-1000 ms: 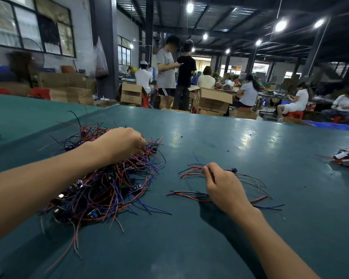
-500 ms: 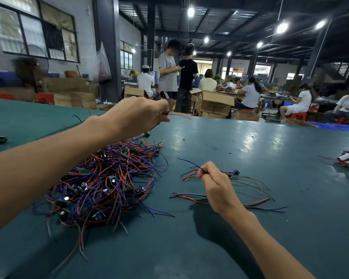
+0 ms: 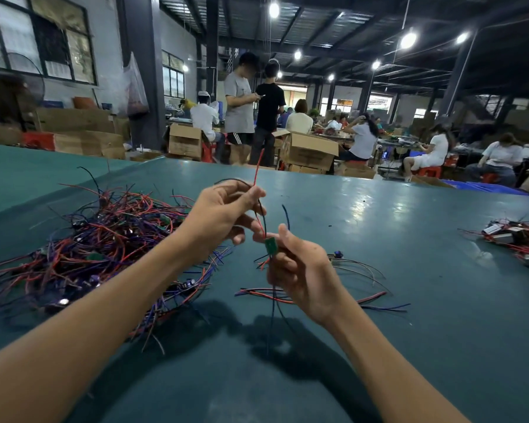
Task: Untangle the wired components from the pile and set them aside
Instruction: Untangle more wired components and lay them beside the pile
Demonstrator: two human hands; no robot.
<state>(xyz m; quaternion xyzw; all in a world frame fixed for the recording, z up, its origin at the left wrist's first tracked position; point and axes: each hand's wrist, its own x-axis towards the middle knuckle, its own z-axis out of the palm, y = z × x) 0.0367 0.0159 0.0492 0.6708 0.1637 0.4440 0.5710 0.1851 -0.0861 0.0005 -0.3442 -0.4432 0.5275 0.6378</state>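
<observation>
Now your left hand (image 3: 220,215) pinches a thin red wire (image 3: 258,170), your right hand (image 3: 306,273) its small green circuit board (image 3: 270,246).

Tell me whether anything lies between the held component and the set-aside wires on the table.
Nothing visible. The wired component, held by the left hand and right hand, hangs just over the set-aside wires, with only air between. The pile lies off to the left.

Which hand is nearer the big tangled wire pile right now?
Left. The left hand is raised just right of the pile, pinching a red wire; the right hand is further right, holding the green board.
</observation>
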